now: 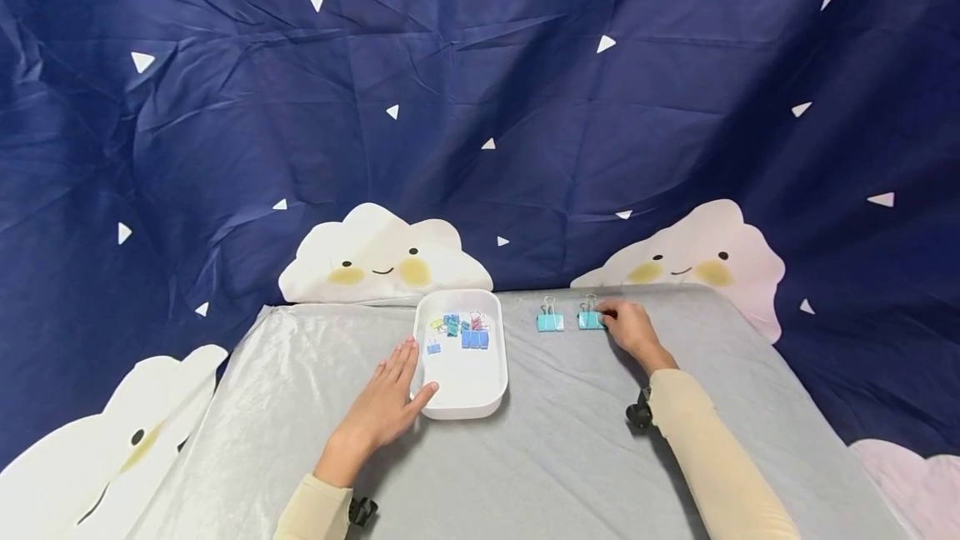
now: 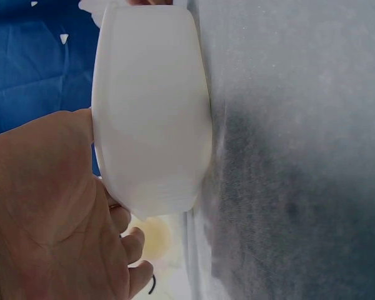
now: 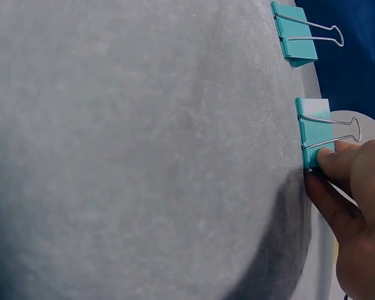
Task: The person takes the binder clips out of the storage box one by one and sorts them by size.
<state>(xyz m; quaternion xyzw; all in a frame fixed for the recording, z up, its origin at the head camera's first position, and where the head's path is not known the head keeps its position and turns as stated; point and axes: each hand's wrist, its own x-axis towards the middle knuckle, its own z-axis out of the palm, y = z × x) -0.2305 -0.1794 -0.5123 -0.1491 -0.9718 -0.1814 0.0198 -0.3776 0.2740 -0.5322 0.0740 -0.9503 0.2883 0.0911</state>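
Note:
My right hand point(image 1: 632, 330) pinches the right end of a teal binder clip point(image 3: 315, 128) that stands on the cloth, wire handles pointing away. Beside it, to the left, stands a matching teal binder clip point(image 1: 550, 322), untouched. My left hand point(image 1: 384, 397) lies with extended fingers along the left rim of a white plastic tray point(image 1: 465, 394), thumb over the near-left edge. Inside the tray's far half are a large blue binder clip point(image 1: 475, 340), a small blue binder clip point(image 1: 433, 348) and several other colored clips. In the left wrist view, the palm point(image 2: 56, 206) is beside the tray's outer wall.
Grey velvety cloth point(image 1: 570, 457) covers the table. A dark blue curtain point(image 1: 480, 90) printed with white triangles and smiling clouds hangs right behind the far edge, close to the teal clips. Dark wrist mounts point(image 1: 639, 412) sit at both sleeves.

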